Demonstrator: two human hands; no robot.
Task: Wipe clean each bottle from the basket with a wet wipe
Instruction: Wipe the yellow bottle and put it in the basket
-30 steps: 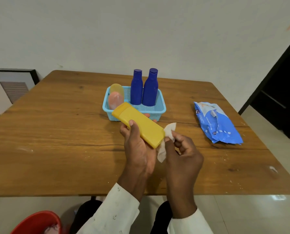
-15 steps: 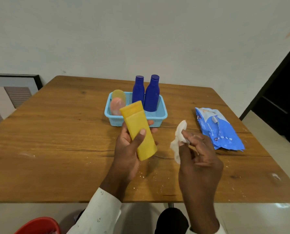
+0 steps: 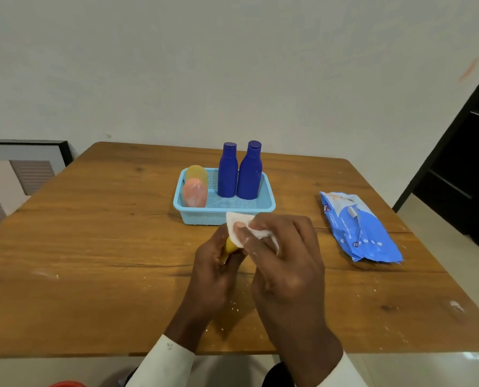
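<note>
Wooden surface (image 3: 93, 247) carries all items; white specks scattered on near part. Blue pack of wipes (image 3: 358, 227) lies flat at right, well apart from basket. Light blue basket (image 3: 224, 213) sits centre, holding two dark blue bottles (image 3: 239, 171) upright side by side, plus yellow bottle (image 3: 196, 172) and pink bottle (image 3: 195, 192) at its left end. Left hand (image 3: 213, 269) closed around yellow tube (image 3: 230, 245), mostly hidden, just in front of basket. Right hand (image 3: 285, 258) presses white wet wipe (image 3: 242, 226) against tube top, fingers curled over it.
</note>
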